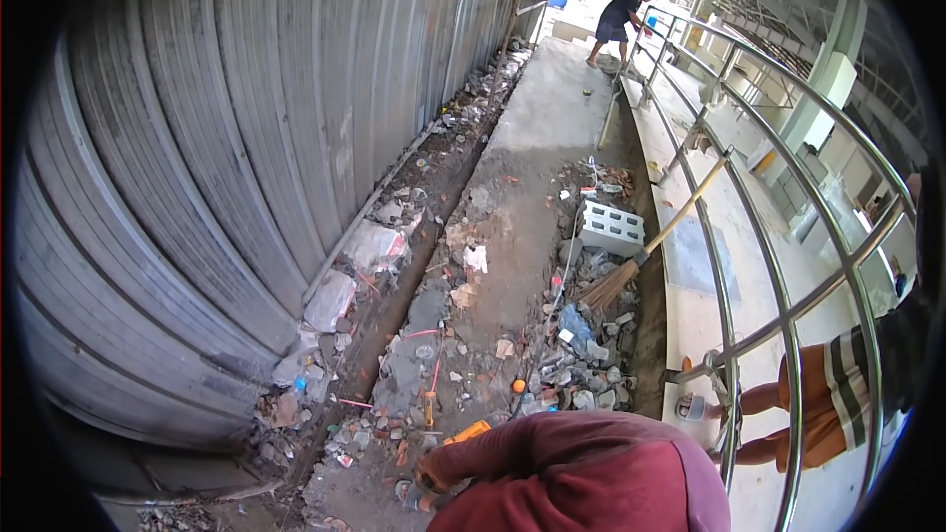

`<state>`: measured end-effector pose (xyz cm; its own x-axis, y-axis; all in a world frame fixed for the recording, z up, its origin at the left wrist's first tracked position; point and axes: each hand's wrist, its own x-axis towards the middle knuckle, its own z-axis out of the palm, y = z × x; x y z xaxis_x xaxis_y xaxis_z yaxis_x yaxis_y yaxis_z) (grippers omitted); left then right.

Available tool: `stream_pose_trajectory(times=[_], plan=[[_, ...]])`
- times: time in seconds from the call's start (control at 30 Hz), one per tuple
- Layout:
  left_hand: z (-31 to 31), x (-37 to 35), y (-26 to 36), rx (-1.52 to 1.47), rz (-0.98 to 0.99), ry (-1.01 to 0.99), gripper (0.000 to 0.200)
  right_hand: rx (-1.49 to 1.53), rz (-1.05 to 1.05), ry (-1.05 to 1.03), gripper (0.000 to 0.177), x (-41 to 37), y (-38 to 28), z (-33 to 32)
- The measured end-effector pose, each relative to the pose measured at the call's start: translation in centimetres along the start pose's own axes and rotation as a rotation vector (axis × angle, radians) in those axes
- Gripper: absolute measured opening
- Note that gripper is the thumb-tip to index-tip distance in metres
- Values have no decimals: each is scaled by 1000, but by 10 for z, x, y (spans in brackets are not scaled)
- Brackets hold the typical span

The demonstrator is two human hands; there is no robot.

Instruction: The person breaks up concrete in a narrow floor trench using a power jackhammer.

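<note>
Neither of my hands shows in this view. Filling the bottom is a person in a dark red long-sleeved top (591, 473), bent over, with one hand (431, 476) low near the rubble. What that hand holds or touches I cannot tell. Just above the sleeve lies a yellow-orange object (469, 432). Beside it is a narrow tool with a yellow part (429, 411). A small orange round object (518, 386) rests on the dirt farther right.
Corrugated metal fencing (246, 118) runs along the left, beside a narrow trench (389, 335). Broken rubble (581, 374), a hollow block (611, 228) and a broom (631, 271) lie right of centre. Metal railing (778, 310) borders a walkway; a person (803, 404) stands behind it, another (619, 20) bends far ahead.
</note>
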<state>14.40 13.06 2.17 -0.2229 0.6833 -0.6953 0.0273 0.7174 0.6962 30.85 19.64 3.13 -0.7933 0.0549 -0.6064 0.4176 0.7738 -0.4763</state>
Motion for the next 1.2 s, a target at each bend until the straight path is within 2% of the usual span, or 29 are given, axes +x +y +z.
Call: stream_pose_trajectory(times=[0.1, 0.23, 0.5, 0.77, 0.83, 0.87, 0.97, 1.07, 1.13, 1.17, 1.2], plan=[[-3, -2, -5, -5, -22, 1, 44, 65, 105, -109, 79, -31, -23, -51], [-8, -3, -14, -12, -52, 2, 44, 117, 133, -77, 75, -46, -30, -67], [-11, -6, -20, -21, -128, 6, 46, 303, 303, 22, 68, -45, -21, -50], [-13, -7, -22, 4, -181, 2, 47, -167, -177, 26, 65, -31, 30, -13], [-12, -7, -21, 8, -190, 2, 47, -98, -14, 14, 67, -28, 23, -6], [-12, -7, -20, 10, -194, 3, 47, 41, 217, 11, 68, -24, 13, -2], [-14, -6, -18, 17, -210, 3, 48, 184, 253, -80, 73, -39, 18, -10], [-14, -5, -17, 28, -225, 5, 48, 233, 317, -24, 71, -48, 23, -2], [-13, -8, -9, 32, -234, 6, 49, 354, 381, 69, 70, 7, 56, 63], [-14, -11, -7, 37, -239, 8, 49, 517, 442, 150, 70, 80, 86, 140], [-14, -10, -6, 37, -245, 6, 49, 426, 439, 115, 68, 32, 66, 92]])
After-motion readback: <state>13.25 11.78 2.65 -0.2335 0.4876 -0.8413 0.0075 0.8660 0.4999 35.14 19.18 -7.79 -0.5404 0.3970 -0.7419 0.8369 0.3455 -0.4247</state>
